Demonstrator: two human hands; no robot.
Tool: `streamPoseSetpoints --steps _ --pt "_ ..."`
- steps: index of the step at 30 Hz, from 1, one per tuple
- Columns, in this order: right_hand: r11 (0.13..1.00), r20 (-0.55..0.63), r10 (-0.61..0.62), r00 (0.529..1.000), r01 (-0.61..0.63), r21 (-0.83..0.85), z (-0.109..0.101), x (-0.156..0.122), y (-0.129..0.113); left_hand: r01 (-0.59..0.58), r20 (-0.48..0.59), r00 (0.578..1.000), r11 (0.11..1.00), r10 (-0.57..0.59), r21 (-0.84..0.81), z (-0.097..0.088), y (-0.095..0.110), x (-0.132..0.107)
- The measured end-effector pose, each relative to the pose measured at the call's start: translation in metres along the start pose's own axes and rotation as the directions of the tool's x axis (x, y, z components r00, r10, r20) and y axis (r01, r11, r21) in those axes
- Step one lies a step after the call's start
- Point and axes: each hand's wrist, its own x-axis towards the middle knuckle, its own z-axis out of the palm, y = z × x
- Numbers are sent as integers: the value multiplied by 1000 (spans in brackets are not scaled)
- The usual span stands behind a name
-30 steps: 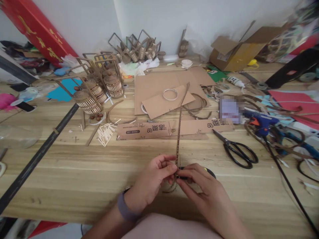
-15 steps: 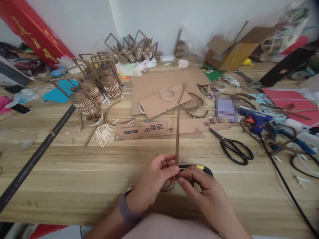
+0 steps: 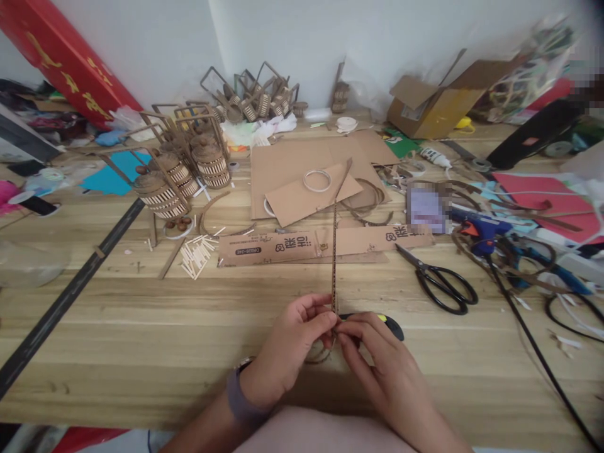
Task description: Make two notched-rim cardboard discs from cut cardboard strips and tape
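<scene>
Craft workshop: wooden worktable [image 3: 141, 340], cardboard sheets [image 3: 292, 170], scissors [image 3: 441, 282], glue gun [image 3: 481, 228].

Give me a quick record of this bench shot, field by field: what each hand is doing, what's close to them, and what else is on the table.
left hand: left hand pinches the lower end of the cardboard strip
right hand: right hand pinches the same strip just beside the left fingertips
strip: narrow, corrugated edge showing, runs away from the hands toward the wall
under the hands: black utility knife, partly hidden
right of hands: black scissors, blue glue gun
left of hands: bundle of small sticks, cardboard lanterns
surface: wooden table
</scene>
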Motion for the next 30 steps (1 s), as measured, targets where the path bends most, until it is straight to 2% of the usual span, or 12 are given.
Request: streamPoseSetpoints --steps 2,4,7,9,14,18,20,22,25,26,28,30 --pt "999 -3 -21 1000 21 -45 1 -1 2 -38 8 999 994 37 104 -1 0 -4" --pt "994 -18 -32 999 30 -106 2 -1 4 -129 25 992 949 127 287 -4 1 -10" --pt "984 -32 -51 998 45 -170 3 -1 5 -287 95 953 765 287 576 -9 4 -22" --pt "981 -12 -70 997 66 -181 3 0 4 -341 152 930 631 335 697 -12 5 -28" --pt "974 36 -111 993 116 -194 4 5 -1 -441 265 869 409 418 799 -17 6 -30" --pt "970 65 -129 990 139 -199 4 7 -2 -489 314 835 346 452 801 -15 5 -32" --pt "970 85 -128 988 143 -198 3 8 -1 -482 297 838 367 457 796 -14 6 -33" --pt "968 111 -127 986 147 -204 1 9 0 -443 249 870 453 425 774 -15 7 -34" --pt "956 183 -156 971 195 -220 -1 10 0 -294 193 956 734 222 612 -21 10 -30" --pt "949 213 -177 961 224 -223 -2 10 -2 -229 201 969 818 142 528 -23 10 -27" --pt "934 260 -218 941 278 -223 -4 10 -6 -110 229 973 921 24 375 -27 10 -21" --pt "932 281 -234 931 297 -206 -6 8 -8 -25 225 974 962 -38 271 -29 9 -15"
